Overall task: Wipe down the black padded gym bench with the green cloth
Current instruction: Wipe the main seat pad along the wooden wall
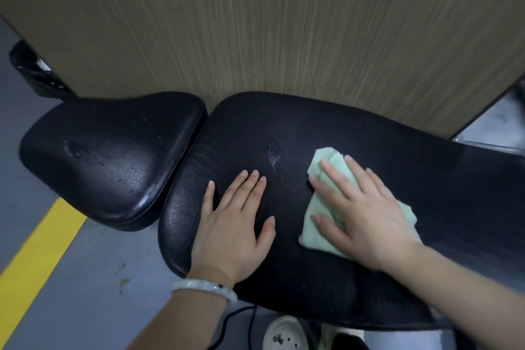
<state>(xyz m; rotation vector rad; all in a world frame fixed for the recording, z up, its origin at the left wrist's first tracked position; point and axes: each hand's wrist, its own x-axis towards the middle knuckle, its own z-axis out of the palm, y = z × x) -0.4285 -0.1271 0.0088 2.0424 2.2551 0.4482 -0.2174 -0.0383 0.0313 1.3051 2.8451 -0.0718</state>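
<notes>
The black padded gym bench has a long back pad point(284, 128) across the middle and a shorter seat pad point(108, 156) to its left, split by a narrow gap. Small wet patches show on both pads. My right hand point(366, 216) lies flat, fingers spread, pressing the folded green cloth point(326, 162) onto the long pad. My left hand point(235, 224) rests flat with straight fingers on the same pad, left of the cloth, a white bracelet on its wrist.
A wood-grain wall panel point(255, 23) stands right behind the bench. Grey floor with a yellow stripe point(37, 258) lies to the left. A black object point(31, 71) sits at the far left by the panel. A pale shoe point(284, 335) and a black cable show below the bench.
</notes>
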